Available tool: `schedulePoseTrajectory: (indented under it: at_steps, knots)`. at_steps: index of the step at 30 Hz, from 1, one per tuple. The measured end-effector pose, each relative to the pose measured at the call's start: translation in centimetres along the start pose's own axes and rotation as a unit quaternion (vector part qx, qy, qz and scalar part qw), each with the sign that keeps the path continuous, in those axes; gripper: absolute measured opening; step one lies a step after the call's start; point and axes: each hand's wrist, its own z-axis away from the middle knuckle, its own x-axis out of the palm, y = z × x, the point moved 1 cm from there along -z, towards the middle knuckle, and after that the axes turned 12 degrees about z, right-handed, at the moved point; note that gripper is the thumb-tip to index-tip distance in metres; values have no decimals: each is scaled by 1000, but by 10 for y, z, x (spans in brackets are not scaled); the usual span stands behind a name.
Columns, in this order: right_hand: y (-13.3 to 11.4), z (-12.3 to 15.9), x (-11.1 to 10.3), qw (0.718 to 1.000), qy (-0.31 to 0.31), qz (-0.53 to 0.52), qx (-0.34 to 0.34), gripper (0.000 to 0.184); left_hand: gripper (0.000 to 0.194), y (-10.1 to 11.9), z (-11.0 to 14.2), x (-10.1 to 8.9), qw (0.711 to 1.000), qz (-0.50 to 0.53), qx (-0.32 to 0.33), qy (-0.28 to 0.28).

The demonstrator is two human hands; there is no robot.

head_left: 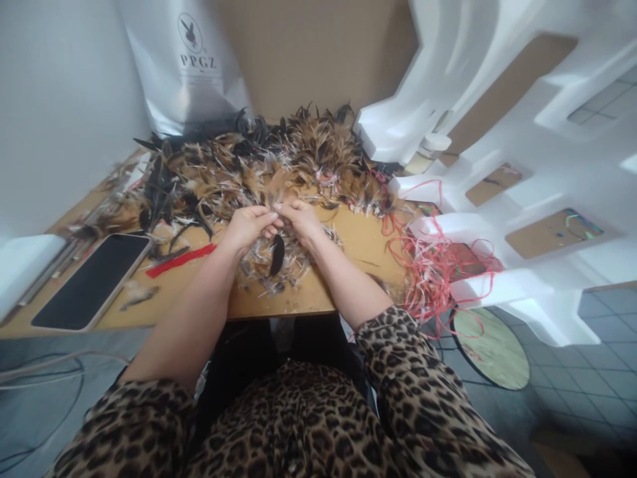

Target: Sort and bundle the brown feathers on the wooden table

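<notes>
Over the front middle of the table, my left hand (251, 226) and my right hand (301, 222) meet with thumbs and fingertips pinched. Between them rise the tips of a small brown feather bunch (277, 188); its lower ends are hidden by my fingers. Just below the hands a dark feather (277, 255) shows, and I cannot tell whether it is held or lying loose. Under my wrists lies a pile of feather scraps (269, 275). A large heap of brown and black feather bunches (308, 143) spreads behind my hands.
On the left lie a phone (92, 282) and a red strip (180, 259). Tangled pink-red string (432, 265) covers the right side, beside white foam packing (527, 292). A silvery bag (194, 86) stands at the back left. A round stool (491, 348) is below right.
</notes>
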Motion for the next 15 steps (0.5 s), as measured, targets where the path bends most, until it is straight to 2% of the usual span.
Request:
schedulePoseTrajectory:
  at_steps: [6, 11, 15]
  knots:
    - [5, -3, -3, 988, 16, 130, -85, 36, 12, 0, -1, -1, 1000, 1, 8, 24]
    - [5, -3, -4, 965, 50, 234, -105, 37, 10, 1, 1, 2, 998, -59, 15, 31]
    - [4, -2, -4, 954, 84, 264, -116, 42, 10, 0, 1, 3, 995, -85, 27, 33]
